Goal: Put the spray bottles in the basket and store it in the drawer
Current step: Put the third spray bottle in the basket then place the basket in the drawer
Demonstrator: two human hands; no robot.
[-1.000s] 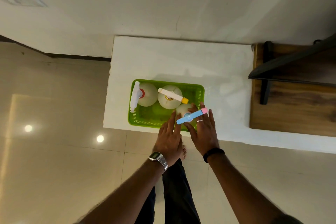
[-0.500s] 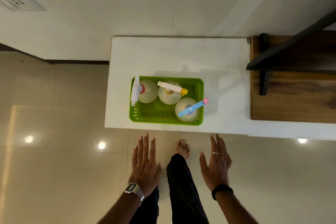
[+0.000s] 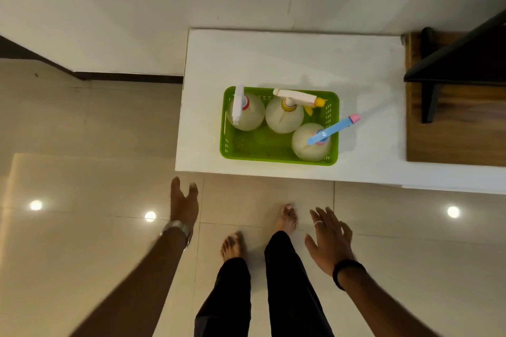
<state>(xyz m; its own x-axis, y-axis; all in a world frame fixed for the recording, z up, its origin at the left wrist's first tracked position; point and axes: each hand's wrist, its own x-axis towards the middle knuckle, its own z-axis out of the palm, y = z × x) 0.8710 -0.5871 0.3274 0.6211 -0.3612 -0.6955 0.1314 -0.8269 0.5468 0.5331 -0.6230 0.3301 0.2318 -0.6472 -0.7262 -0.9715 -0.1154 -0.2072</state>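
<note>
The white rectangular countertop [image 3: 287, 63] has the green perforated plastic basket [image 3: 232, 149] near its front edge holding three round pale spray bottles [image 3: 283, 117], blue nozzle [image 3: 332, 128] poking over the rim, while his left hand [image 3: 183, 204] and right hand [image 3: 330, 242] hang empty, fingers spread, over bare floor.

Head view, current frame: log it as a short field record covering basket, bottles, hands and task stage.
basket: green basket on the white counter, near its front edge
bottles: three upright inside; white-nozzle bottle, yellow-nozzle bottle, blue-nozzle bottle
left hand: open, empty, off the counter
right hand: open, empty, off the counter
stage: bottles loaded; basket not yet stored; no drawer visible
</note>
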